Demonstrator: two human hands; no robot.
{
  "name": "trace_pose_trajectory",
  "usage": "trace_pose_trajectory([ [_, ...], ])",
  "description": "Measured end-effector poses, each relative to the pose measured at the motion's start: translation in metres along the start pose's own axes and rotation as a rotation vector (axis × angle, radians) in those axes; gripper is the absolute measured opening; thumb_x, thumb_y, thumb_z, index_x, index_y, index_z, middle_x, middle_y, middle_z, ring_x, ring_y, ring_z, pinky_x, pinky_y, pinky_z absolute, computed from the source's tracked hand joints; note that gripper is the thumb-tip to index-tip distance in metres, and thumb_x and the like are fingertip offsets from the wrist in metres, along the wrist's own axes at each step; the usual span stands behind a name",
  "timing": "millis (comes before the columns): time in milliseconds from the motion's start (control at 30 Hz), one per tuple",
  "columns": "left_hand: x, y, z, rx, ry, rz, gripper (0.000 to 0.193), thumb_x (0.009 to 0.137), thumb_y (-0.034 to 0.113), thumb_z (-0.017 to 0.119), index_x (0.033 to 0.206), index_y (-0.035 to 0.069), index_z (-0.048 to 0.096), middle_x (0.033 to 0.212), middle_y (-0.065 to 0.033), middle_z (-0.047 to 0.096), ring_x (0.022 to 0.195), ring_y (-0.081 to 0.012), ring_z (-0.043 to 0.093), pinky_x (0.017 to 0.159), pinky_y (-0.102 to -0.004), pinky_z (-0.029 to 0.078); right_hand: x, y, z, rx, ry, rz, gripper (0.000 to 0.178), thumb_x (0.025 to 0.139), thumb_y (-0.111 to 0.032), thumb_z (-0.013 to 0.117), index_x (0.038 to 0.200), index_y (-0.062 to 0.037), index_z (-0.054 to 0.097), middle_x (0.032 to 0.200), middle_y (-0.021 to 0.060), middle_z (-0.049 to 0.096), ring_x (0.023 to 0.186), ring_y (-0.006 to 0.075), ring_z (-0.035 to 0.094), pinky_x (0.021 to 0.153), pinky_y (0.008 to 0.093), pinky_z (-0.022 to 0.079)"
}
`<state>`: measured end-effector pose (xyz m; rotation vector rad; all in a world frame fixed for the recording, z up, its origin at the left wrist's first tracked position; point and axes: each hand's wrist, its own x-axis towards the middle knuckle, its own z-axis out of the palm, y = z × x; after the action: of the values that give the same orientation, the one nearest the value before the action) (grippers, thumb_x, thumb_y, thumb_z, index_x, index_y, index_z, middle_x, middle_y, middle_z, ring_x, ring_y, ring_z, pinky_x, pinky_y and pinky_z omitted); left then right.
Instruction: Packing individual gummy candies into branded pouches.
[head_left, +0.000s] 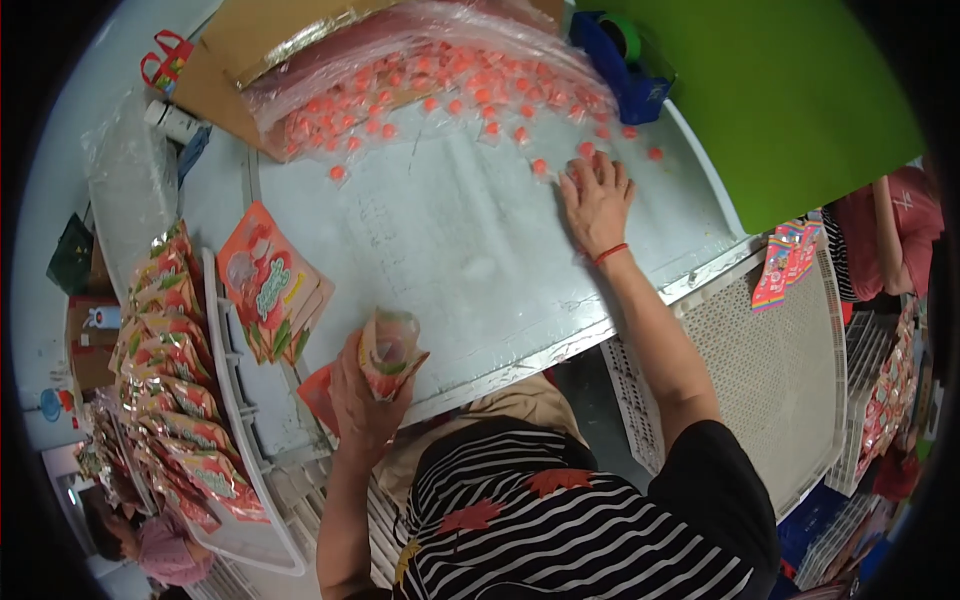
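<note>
the pouch point(388, 358) is gripped firmly in the left hand point(365, 398), with the fingers wrapped around its side. the pouch is held roughly upright near the close edge of the table point(460, 260), and its mouth is spread and turned upward. its contents cannot be made out.

the right hand point(600, 205) is laid low over the table, palm down, with the fingers slightly bent and parted. one of the candies point(586, 150) is located at the fingertips; whether contact is made cannot be determined, and the underside of the palm is hidden. a red bracelet point(611, 254) is worn on the right wrist.

further wrapped candies are scattered along the far side of the table, below a larger heap spilled from a clear liner point(300, 88). the liner is seated in a carton point(222, 85). a blue tape dispenser point(640, 95) is placed to the right of the heap.

flat pouches point(268, 290) are stacked left of the held pouch. beyond them, filled pouches point(170, 350) are lined up in a white tray point(240, 430). at right, pink packets point(788, 262) are set on the rim of a perforated basket point(770, 370).
</note>
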<state>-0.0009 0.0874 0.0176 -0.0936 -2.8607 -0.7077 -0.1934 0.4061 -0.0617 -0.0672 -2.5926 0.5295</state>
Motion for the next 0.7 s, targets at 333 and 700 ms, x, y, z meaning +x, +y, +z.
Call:
trace_pose_trajectory([
  [333, -0.026, -0.006, -0.016, -0.078, 0.058, -0.074, 0.080, 0.067, 0.013, 0.078, 0.134, 0.002, 0.035, 0.116, -0.0194, 0.054, 0.103, -0.0373, 0.055, 0.088, -0.0441, 0.044, -0.015, 0.012, -0.022, 1.469, -0.116, 0.563, 0.037, 0.100, -0.034, 0.036, 0.119, -0.0078, 0.055, 0.113, 0.0112, 0.059, 0.108, 0.0214, 0.056, 0.093, 0.0360, 0.042],
  [700, -0.036, -0.008, -0.030, -0.028, 0.116, -0.084, 0.080, 0.069, 0.008, 0.078, 0.135, 0.001, 0.034, 0.116, -0.0213, 0.055, 0.100, -0.0354, 0.060, 0.084, -0.0406, 0.049, -0.038, -0.039, -0.031, 0.246, -0.317, -0.562, 0.101, 0.062, -0.055, 0.078, 0.141, -0.0090, 0.034, 0.147, 0.0210, 0.023, 0.135, 0.0451, 0.019, 0.109, 0.0552, 0.020],
])
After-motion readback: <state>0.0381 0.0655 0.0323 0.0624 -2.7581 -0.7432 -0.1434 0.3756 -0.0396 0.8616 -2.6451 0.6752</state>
